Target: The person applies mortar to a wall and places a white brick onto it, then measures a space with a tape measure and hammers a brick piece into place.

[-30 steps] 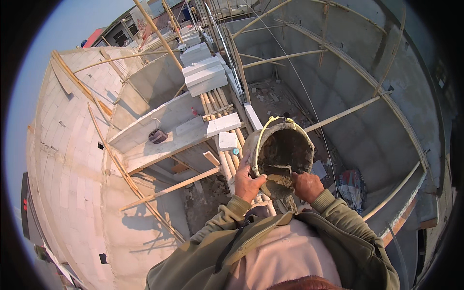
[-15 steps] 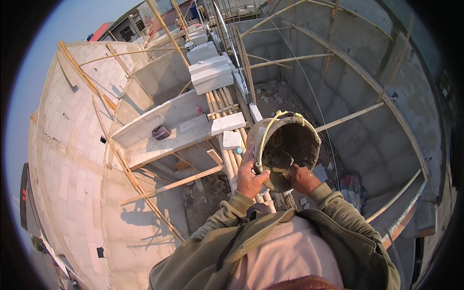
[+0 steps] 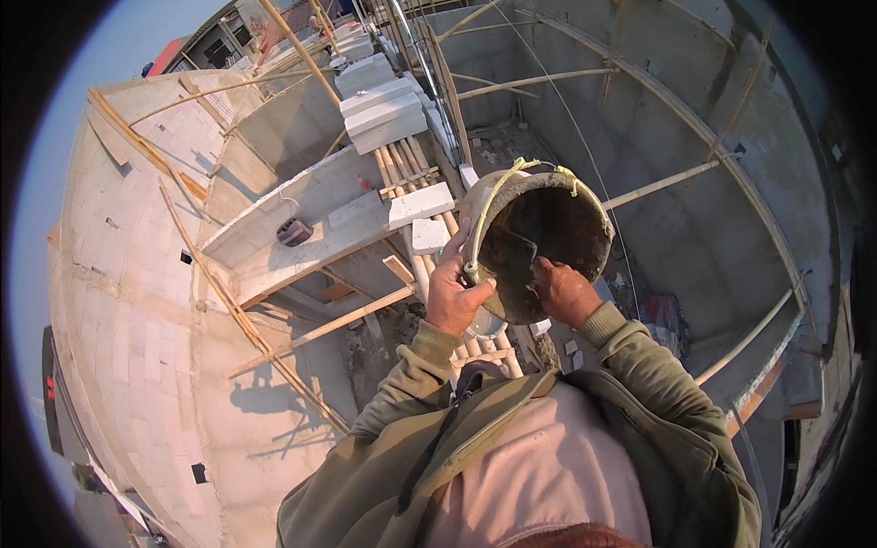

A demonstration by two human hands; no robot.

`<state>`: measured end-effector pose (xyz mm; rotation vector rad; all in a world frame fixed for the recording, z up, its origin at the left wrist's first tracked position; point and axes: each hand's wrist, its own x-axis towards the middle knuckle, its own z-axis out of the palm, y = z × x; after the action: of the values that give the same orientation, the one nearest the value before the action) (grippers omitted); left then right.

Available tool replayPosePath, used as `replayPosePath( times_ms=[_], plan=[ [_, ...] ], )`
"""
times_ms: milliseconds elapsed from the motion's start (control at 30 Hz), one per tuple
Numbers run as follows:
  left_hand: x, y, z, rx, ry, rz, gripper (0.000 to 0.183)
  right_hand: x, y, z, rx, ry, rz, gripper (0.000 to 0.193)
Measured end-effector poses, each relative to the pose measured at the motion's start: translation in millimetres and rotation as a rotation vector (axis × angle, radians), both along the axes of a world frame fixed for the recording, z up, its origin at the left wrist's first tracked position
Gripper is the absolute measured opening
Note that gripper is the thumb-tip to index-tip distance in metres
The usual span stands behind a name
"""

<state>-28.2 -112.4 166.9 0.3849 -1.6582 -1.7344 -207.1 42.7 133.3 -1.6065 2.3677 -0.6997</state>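
A mortar-caked bucket [image 3: 505,208] is tilted in front of me, its wide mouth turned toward me and a yellow rope handle [image 3: 493,196] lying over its rim. My left hand [image 3: 454,297] grips the bucket's left side near the lower rim, thumb along the edge. At the mouth, my right hand [image 3: 562,290] is closed round the grip of what looks like a trowel [image 3: 523,242]. Only its thin bent metal neck shows; the blade is lost in the dark, grey inside of the bucket. Below the bucket, a pale round container [image 3: 487,324] is partly hidden.
Bamboo poles [image 3: 423,265] form a narrow walkway beneath me. White blocks [image 3: 385,119] are stacked along it, with loose ones [image 3: 420,205] nearer. Deep block-walled rooms drop away on both sides, crossed by bamboo braces [image 3: 320,331]. A dark bundle [image 3: 294,232] sits on a ledge at left.
Both hands and the bucket have moved up and away from my body, with the bucket's mouth opening more toward me. More of the trowel's neck shows, and the pale round container has come into view.
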Motion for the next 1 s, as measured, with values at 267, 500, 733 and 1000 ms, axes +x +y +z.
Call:
replayPosePath(
  times_ms=[267,500,733,1000],
  plan=[
    [3.0,8.8,8.6,0.051,0.049,-0.001,0.055,5.0,5.9,22.3,0.138,0.212,-0.171,0.032],
    [-0.8,25.1,9.9,-0.330,-0.001,0.022,0.042,-0.1,15.9,34.2,0.081,0.389,-0.315,0.026],
    [4.3,24.6,18.4,-0.292,-0.100,-0.218,0.041,-33.7,45.4,-30.5,0.266,0.282,0.322,0.025],
    [1.6,-16.1,-32.4,0.076,-0.146,-0.263,0.057,20.8,8.5,-53.0,0.203,-1.072,-0.212,0.040]
  ],
)
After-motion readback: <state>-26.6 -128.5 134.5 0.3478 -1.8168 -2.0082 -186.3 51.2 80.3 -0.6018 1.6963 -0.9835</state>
